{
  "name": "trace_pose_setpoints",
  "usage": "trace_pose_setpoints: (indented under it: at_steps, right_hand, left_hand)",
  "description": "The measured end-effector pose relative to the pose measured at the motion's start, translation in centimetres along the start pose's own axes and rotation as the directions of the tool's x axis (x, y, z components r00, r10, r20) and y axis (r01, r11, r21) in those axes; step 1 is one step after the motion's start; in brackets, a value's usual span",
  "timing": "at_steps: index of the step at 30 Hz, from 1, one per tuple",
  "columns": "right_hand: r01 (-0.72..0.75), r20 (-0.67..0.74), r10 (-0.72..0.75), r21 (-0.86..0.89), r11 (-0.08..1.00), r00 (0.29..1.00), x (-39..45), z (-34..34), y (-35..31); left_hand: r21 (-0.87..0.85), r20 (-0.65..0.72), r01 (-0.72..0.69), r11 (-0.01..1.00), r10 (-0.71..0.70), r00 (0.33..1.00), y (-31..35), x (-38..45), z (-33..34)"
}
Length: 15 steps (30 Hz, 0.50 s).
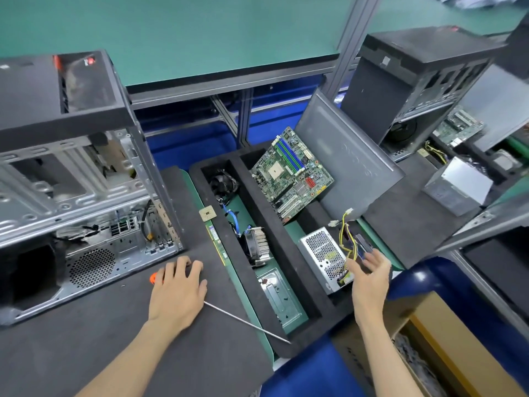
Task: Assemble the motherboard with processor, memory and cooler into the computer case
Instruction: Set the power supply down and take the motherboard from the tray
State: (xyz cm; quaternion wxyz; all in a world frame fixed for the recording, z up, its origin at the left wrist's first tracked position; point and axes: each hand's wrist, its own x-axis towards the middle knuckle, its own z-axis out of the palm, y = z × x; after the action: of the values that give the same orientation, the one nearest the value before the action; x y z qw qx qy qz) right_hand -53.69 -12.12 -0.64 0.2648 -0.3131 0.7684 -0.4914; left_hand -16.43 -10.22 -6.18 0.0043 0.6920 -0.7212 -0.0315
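Dark mat (86, 339) carries open case (71, 196), screwdriver (246, 322), memory stick (217, 245).

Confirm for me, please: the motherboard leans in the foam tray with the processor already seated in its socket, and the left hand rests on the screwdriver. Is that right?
Not quite. In the head view the motherboard socket is empty; the processor lies on the foam tray rim. The left hand does rest on the screwdriver.

Screwdriver (246, 322): its handle is mostly hidden under the left hand (176, 293). Computer case (71, 179): cut off by the left edge. Cardboard box (446, 348): cut by the lower right corner. Right hand (369, 279): fingertips blurred. Motherboard (292, 173): markings too small to read.
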Motion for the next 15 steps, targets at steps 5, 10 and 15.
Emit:
trace_pose_setpoints:
  at_steps: [5, 10, 15]
  right_hand:
    - [0.567, -0.027, -0.596, -0.278, 0.775, 0.802, -1.2, 1.6, -3.5]
    - [0.688, 0.336, -0.604, -0.270, 0.674, 0.723, 1.1, 7.2, -6.7]
    - [0.628, 0.421, -0.472, -0.430, 0.649, 0.775, 6.9, 12.1, -9.6]
  left_hand:
    - [-0.044, 0.079, -0.029, 0.999, 0.033, 0.996, 1.0, 1.1, -1.3]
    - [-0.250, 0.062, -0.127, 0.960, 0.146, 0.987, 3.3, 3.9, -2.6]
    - [-0.444, 0.032, -0.131, 0.886, 0.162, 0.986, 6.9, 8.9, -4.4]
